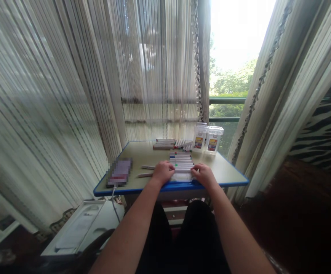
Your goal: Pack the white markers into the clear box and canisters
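Observation:
A row of white markers (181, 161) lies side by side near the table's front edge, some with coloured ends. My left hand (163, 172) is closed at the left end of the nearest marker (182, 170). At that marker's other end, my right hand (204, 174) has thumb and fingers pinched together. Under and in front of the row shows a clear plastic case (182, 177), partly covered by my hands. Two loose markers, an upper one (147, 167) and a lower one (144, 175), lie to the left of my left hand.
Several markers (164, 144) are grouped at the table's back, with more scattered beside them. Two clear plastic cases with labels, one left (199, 139) and one right (214, 140), stand at back right. A blurred-out phone (120, 172) with a cable lies left on the blue-edged table (228, 173).

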`<state>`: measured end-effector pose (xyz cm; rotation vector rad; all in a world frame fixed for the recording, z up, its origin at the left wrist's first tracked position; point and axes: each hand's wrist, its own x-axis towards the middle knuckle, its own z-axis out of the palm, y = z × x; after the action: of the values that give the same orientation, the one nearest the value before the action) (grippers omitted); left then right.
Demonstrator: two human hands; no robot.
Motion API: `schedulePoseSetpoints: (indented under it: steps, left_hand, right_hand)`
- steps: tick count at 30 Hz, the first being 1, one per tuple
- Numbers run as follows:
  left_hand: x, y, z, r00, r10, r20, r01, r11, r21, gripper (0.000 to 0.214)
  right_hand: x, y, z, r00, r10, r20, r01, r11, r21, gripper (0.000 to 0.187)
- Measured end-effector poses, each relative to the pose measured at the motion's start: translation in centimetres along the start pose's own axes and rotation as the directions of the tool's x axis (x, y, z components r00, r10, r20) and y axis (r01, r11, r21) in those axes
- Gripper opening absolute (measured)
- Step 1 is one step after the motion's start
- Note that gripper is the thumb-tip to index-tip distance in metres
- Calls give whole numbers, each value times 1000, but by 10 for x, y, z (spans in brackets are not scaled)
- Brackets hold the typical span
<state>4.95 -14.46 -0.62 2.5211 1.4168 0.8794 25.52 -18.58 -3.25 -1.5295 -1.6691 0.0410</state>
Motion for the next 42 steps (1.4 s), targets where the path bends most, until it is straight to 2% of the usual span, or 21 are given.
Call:
schedulePoseSetpoints:
  steps: [5,9,14,19,22,25,33,42]
  left_hand:
    - [-1,0,-1,1000,14,-3,-14,1000,-2,18]
    - [-1,-1,2,999,40,-31,-40,999,2,18]
    - [-1,-2,2,993,78,-88,-83,995,-54,22]
    - [0,-3,-5,979,-42,-200,45,999,11,31]
    - [0,-3,-7,984,-86,-157,96,994,57,33]
    - [0,-3,-6,990,-108,-86,114,990,78,32]
    - [0,-1,-6,986,-148,-80,154,984,84,29]
    - [3,-6,-1,994,-43,-97,53,994,96,36]
  right_hand:
    - [-1,1,0,1000,-18,-19,19,999,46,18]
    - [-1,4,3,997,-28,-76,33,997,65,27]
    - [0,5,3,999,4,-36,-2,999,41,24]
    - [2,9,5,989,85,-119,-86,996,-9,24]
    - [3,11,8,984,118,-130,-124,992,-39,24]
    - [3,10,8,987,99,-127,-107,993,-57,24]
    - [2,11,7,993,66,-96,-70,996,-47,27]
    - [3,10,8,995,70,-75,-74,996,-52,27]
